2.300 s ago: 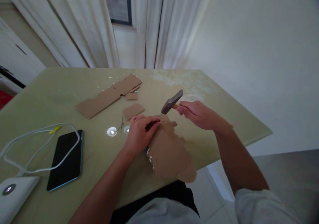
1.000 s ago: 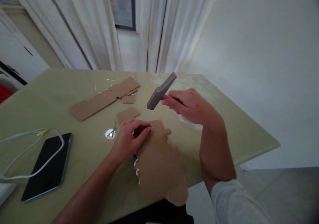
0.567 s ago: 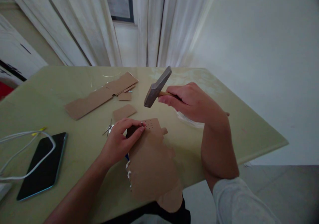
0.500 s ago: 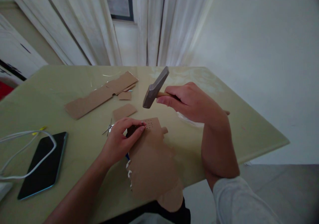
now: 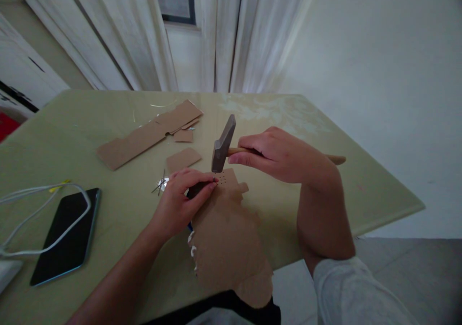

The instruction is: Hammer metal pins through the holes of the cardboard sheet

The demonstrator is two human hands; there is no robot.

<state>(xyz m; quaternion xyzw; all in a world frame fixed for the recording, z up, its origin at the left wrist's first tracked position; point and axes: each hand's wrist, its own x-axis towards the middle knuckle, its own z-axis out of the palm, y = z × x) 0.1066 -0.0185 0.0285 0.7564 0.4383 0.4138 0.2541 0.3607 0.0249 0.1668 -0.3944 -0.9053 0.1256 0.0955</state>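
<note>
My right hand (image 5: 277,154) is wrapped around the wooden handle of a hammer (image 5: 223,147), its metal head just above my left fingertips. My left hand (image 5: 187,192) pinches a small nail (image 5: 215,178) between thumb and forefinger over a piece of brown cardboard (image 5: 229,238). Most of that nail is hidden by the fingers. Rows of small holes dot the cardboard's far end beside the pinch. White bits line its left edge, and something blue shows beneath it. Several loose nails (image 5: 160,184) lie on a shiny scrap left of my left hand.
Long cardboard strips (image 5: 147,137) and a smaller cardboard piece (image 5: 183,159) lie farther back on the pale green table (image 5: 281,214). At the left are a dark tablet (image 5: 67,238) and a white cable (image 5: 84,202) looping over it. Curtains and a wall stand behind.
The hammer has come down, its head now close over my left fingertips and more upright. My left hand keeps its pinch on the nail. The whole view has shifted slightly.
</note>
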